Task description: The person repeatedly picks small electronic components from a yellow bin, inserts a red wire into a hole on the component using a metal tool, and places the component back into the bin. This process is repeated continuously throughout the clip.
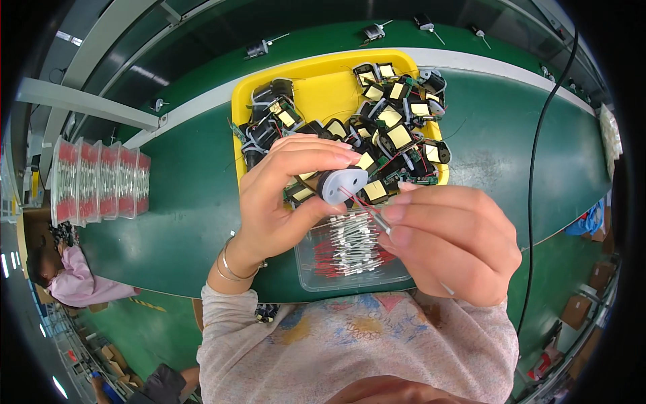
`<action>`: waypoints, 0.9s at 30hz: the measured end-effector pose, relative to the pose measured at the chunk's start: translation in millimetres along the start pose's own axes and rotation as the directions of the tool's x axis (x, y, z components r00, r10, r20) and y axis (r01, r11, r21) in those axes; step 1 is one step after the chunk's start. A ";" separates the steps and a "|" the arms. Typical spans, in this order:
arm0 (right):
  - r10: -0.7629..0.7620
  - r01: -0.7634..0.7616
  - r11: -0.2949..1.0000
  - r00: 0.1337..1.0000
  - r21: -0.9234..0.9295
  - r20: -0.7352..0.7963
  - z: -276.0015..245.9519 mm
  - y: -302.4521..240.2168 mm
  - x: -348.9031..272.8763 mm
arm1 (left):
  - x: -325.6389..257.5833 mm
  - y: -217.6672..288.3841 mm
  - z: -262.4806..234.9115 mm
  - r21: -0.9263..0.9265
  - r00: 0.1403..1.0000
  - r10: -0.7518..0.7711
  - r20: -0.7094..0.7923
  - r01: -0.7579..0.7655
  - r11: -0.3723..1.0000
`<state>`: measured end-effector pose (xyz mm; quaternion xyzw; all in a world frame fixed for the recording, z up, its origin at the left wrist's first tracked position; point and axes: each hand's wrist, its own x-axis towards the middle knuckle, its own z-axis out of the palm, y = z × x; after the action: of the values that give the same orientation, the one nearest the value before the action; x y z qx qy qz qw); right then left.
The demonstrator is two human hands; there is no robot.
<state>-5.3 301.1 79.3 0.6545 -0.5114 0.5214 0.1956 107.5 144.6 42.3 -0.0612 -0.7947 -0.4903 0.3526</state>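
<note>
My left hand point(286, 195) grips a small round grey part point(342, 185) with holes in its face, held between thumb and fingers above the bench. My right hand point(447, 242) pinches a thin component with red wire and a white sleeve point(367, 207), its tip touching the grey part. Directly below the hands sits a clear plastic tray point(323, 279) filled with several red-wired, white-sleeved pieces. Behind the hands a yellow tray point(316, 84) holds a pile of black coil parts with yellow tape point(393, 124).
The green bench top point(188, 188) spreads out around the trays. Clear packs of red-ended parts point(101, 178) stand at the left. A black cable point(538, 155) runs down the right side. Small assemblies point(373, 30) lie on the belt behind. Another person point(74, 276) sits lower left.
</note>
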 end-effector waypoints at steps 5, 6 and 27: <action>-0.002 0.002 1.000 1.000 0.009 0.004 2.2 2.7 -0.2 | 0.3 1.1 0.3 0.010 1.000 0.014 0.007 -0.014 1.000; 0.000 0.000 1.000 1.000 0.007 0.003 2.9 3.9 -0.7 | 0.4 0.9 0.6 0.012 1.000 0.014 0.015 -0.014 1.000; -0.076 0.078 0.996 0.996 -0.041 0.057 9.3 9.6 -6.2 | -6.6 24.4 3.2 0.097 0.996 0.053 -0.073 -0.046 0.994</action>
<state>-8.7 292.8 67.6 0.6835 -0.5021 0.4841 0.2153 121.6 161.3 55.3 -0.0454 -0.8016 -0.4447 0.3969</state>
